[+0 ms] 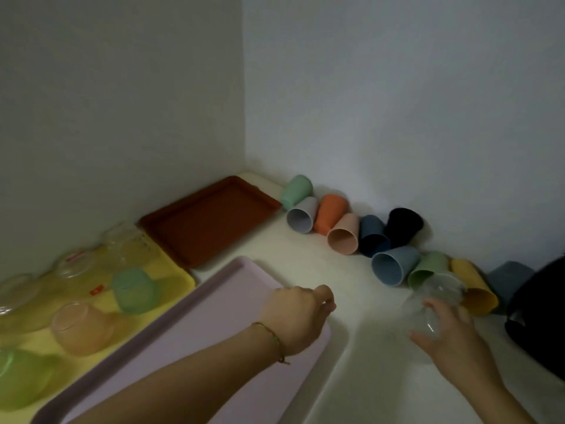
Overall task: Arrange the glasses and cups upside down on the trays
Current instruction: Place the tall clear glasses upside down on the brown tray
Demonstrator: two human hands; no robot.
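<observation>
My right hand [449, 341] grips a clear glass [434, 301], blurred, just above the white table near the row of cups. My left hand [301, 313], fingers curled with nothing in it, hovers over the far right corner of the empty pink tray [189, 338]. The yellow tray [174, 270] on the left carries several glasses upside down, among them a green glass [134, 290] and an orange glass [82, 328]. The brown tray [211, 221] behind is empty. Several coloured plastic cups lie on their sides along the wall, such as a blue cup [394, 267] and a yellow cup [474, 286].
Two walls meet in a corner behind the brown tray. A dark object [538, 310] sits at the right edge of the table next to a grey cup [507, 278]. White tabletop [305, 258] shows between the trays and the cups.
</observation>
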